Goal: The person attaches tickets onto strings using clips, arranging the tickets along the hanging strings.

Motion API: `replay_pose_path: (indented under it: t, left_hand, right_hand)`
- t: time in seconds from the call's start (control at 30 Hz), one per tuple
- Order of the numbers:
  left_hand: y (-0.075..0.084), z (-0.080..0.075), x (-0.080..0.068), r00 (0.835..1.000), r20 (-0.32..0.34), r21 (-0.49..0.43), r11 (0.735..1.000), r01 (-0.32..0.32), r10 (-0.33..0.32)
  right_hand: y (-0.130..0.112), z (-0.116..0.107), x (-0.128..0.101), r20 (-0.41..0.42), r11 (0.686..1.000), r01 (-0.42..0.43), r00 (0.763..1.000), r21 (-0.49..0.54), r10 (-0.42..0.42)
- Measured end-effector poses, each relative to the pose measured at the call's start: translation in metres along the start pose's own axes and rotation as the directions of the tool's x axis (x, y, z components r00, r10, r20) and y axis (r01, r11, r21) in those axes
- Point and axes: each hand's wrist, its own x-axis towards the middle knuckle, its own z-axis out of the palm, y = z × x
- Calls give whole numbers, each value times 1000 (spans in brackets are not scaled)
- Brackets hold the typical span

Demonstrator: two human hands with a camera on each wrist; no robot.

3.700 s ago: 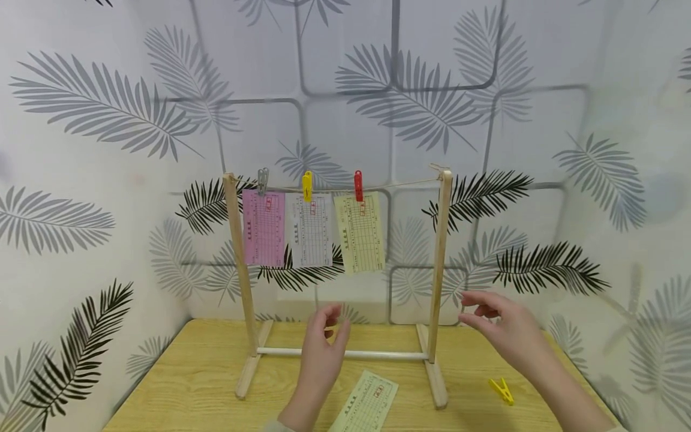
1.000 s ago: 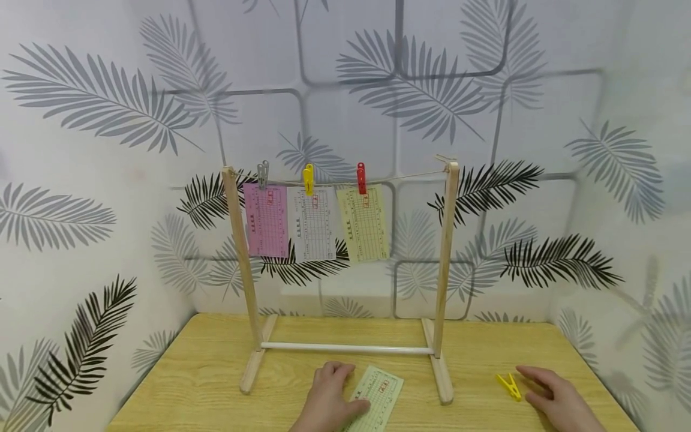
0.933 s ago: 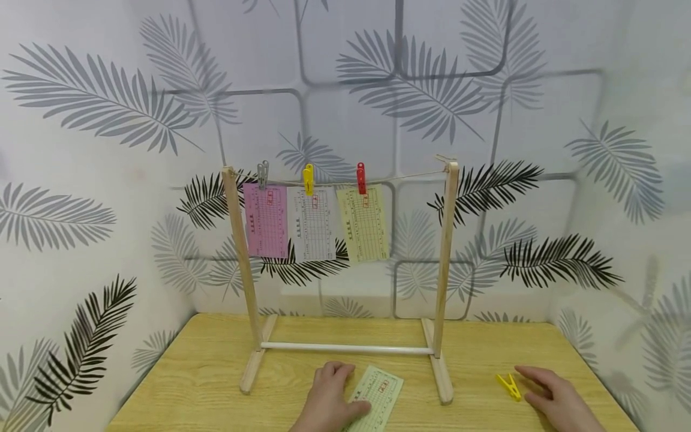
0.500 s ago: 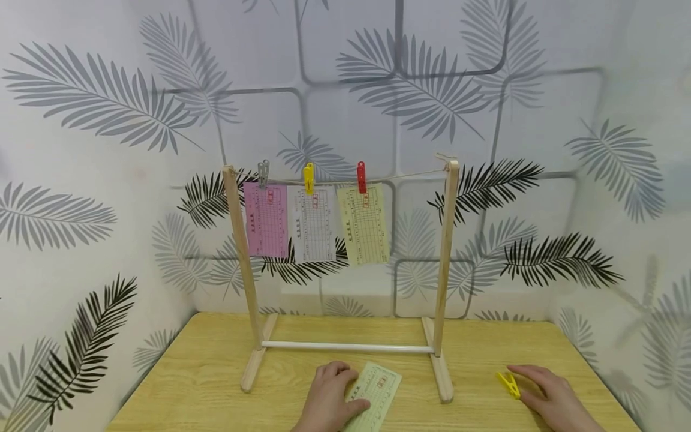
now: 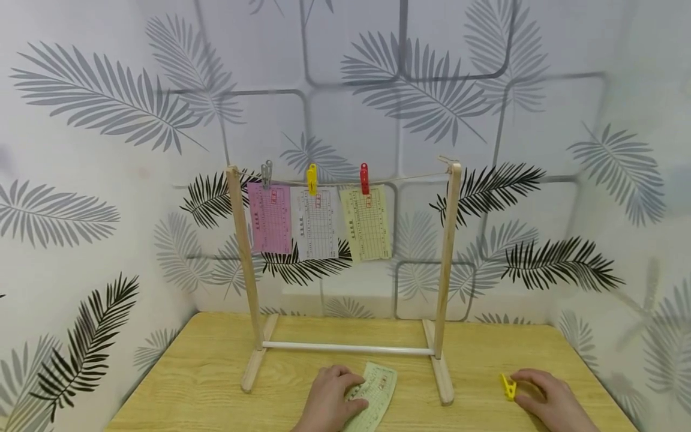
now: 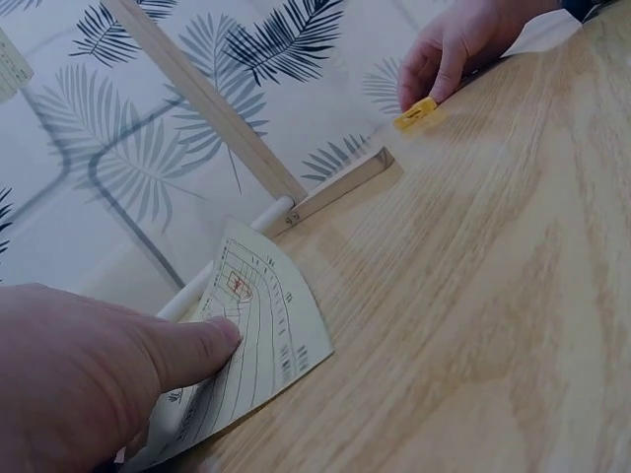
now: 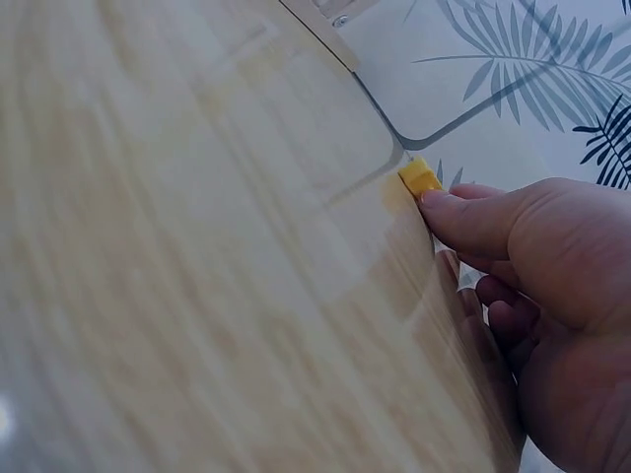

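My left hand pinches the long edge of a pale green printed form low over the table. The slip bows into a curve, and in the left wrist view the thumb lies across the printed side of the form. On the right, my right hand holds a yellow clothespin between thumb and forefinger, close at the tabletop. The right wrist view shows the thumb against one end of the clothespin, other fingers curled beneath.
Behind the hands stands a wooden frame with a string across it. Hanging there are a pink form on a grey clip, a white form on a yellow clip, and a yellowish form on a red clip.
Both hands have come down to the table from mid-air. The left now pinches the form, which has bent; the right has closed in on the clothespin, which has turned slightly.
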Motion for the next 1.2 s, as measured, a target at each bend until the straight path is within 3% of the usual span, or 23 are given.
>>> replay_pose_path:
  t: [0.17,0.4,0.7,0.93,1.2]
  left_hand:
    - [-1,2,1,1000,-7,-51,999,19,-19]
    - [-4,4,4,993,-11,-200,973,111,-116]
    - [-5,4,5,989,-49,-224,966,127,-141]
    - [-5,2,4,974,-55,-361,914,185,-219]
    - [-6,0,4,970,-87,-483,861,159,-227]
  right_hand:
    - [-1,0,-1,9,997,-53,999,49,53]
    - [-4,1,-2,9,989,-125,992,75,125]
    - [-7,3,0,36,981,-148,989,125,145]
    - [-7,6,0,38,984,-162,986,72,160]
    - [-1,3,2,13,987,-162,987,22,161]
